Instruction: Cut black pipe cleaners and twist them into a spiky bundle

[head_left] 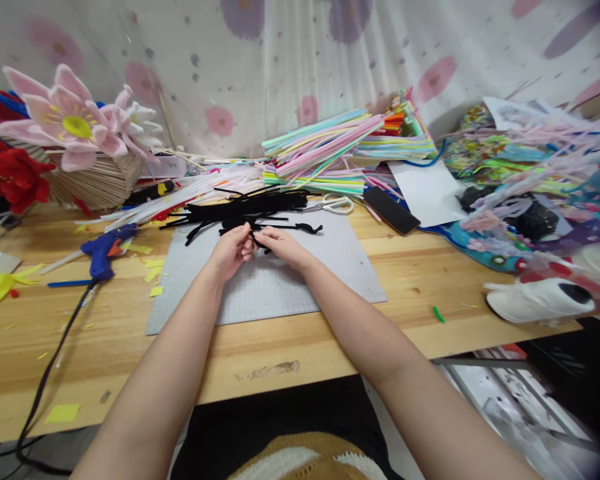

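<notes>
A bundle of black pipe cleaners (240,212) lies across the far part of a grey cutting mat (280,287) on the wooden table (405,293). My left hand (231,252) and my right hand (283,245) meet at the near edge of that bundle. Both pinch a black pipe cleaner piece between thumb and fingers, fingertips almost touching each other. Loose black ends stick out to the left and right of my hands.
White-handled scissors (336,204) lie just past the mat. A blue glue gun (103,252) with a black cord sits to the left. Stacks of pastel pipe cleaners (330,150) fill the back. Pink pipe-cleaner flowers (75,123) stand far left. Craft clutter and a white object (540,300) crowd the right.
</notes>
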Demonstrator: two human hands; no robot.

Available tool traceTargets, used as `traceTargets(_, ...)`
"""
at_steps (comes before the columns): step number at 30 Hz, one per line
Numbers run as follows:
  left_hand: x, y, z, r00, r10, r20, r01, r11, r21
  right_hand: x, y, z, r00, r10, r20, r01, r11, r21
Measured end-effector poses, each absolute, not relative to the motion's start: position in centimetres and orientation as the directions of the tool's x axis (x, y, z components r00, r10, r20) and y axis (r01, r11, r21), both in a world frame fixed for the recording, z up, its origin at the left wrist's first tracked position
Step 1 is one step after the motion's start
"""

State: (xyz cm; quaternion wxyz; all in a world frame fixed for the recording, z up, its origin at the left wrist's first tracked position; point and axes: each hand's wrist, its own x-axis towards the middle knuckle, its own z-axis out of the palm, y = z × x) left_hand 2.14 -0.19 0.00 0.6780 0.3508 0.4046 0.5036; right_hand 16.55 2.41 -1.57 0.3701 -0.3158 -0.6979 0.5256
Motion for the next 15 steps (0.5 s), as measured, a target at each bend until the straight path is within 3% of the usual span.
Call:
traceTargets(5, 1.57, -0.04, -0.12, 0.106, 0.977, -0.188, -0.222, 0.207, 0.953, 16.79, 2.43, -1.31, -0.516, 0.835, 0.190, 0.144, 0.304, -0.942)
traceTargets(8, 1.53, -0.27, -0.31, 0.061, 0.998, 0.000, 0.036, -0.002, 0.999, 17.04, 2.31, -1.12, -0.527, 0.842, 0.111, 0.094, 0.188, -0.978)
traceTargets(12, 1.46, -0.65, -0.50, 0.139, 0.938, 0.318, 0.450, -0.346, 0.823, 17.25, 2.24, -1.05, -0.527, 0.846, 0.082, 0.021, 0.110, -0.994)
traceTargets(15, 1.49, -0.90, -0.39, 0.204, 0.886, 0.415, 0.565, -0.453, 0.690, 17.35, 2.29, -1.13, -0.534, 0.840, 0.098, -0.034, 0.095, -0.995)
